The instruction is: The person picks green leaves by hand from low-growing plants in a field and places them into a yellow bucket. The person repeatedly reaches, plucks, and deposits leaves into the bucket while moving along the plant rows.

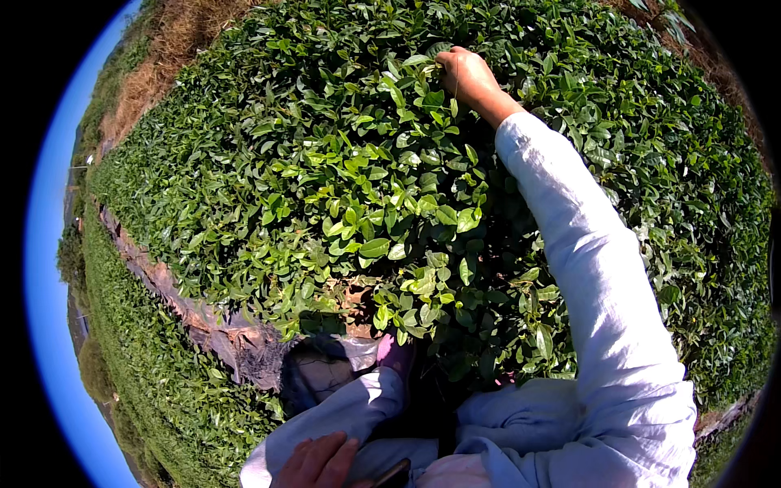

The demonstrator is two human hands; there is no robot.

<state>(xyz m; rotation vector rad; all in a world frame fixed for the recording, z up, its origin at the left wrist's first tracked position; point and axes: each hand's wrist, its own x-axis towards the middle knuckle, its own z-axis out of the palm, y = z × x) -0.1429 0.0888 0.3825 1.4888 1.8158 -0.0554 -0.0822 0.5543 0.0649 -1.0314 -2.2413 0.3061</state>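
Broad rows of leafy green bushes point(372, 183) lie before me, with glossy oval leaves. My right hand point(467, 76) reaches out to the upper middle of the row, its fingers closed around a shoot or leaf among the foliage; the fingertips are partly hidden. A thin stem or thread hangs below that hand. My left hand point(317, 460) rests low near my lap at the bottom edge, palm down and partly cut off by the frame. Beside it is a dark, flat object point(392, 473), too little shown to name; whether the hand touches it I cannot tell.
A strip of dark plastic sheeting and bare soil point(210, 329) runs between two rows at the left. My pink shoe point(395, 354) stands at the row's foot. Dry grass point(177, 43) borders the far side, and another planted row point(146, 378) lies to the left.
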